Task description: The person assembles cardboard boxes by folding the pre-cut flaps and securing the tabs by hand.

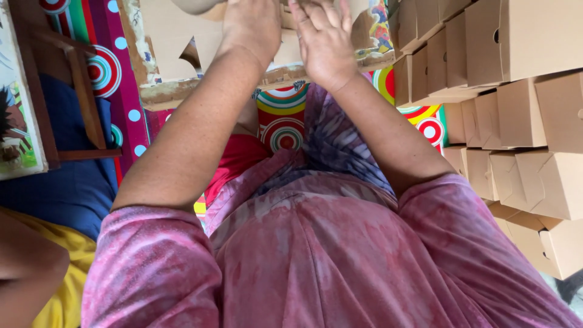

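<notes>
Head view looking down the person's own front, pink tie-dye top filling the near half. Both arms reach far, toward the top edge. Left hand (250, 24) is curled over a flat brown cardboard blank (182, 42), knuckles up; fingertips are cut off by the top edge, so I cannot tell whether it pinches or just presses. Right hand (325, 39) is spread flat, fingers straight and close together pointing far, palm seemingly down on the same cardboard; its fingertips reach the top edge too. The two hands sit just beside each other, nearly touching at the thumbs. The cardboard blank lies far centre-left, on a worn board (182, 91) with chipped pale edges; one die-cut notch shows left of the left wrist. Under it all is a bright patterned mat (112, 73) with concentric circles, dots and stripes. To the right, a big stack of folded brown cardboard boxes (516, 121) runs from the far corner to the near right, closed, some with small round holes in the side. Far left, a wooden frame piece (79, 97) over blue cloth (67, 188), and the edge of a picture panel (15, 121). Near left, another person's arm (27, 267) over yellow cloth (64, 285). Red cloth (240, 161) and purple patterned cloth (340, 146) lie between the arms.
</notes>
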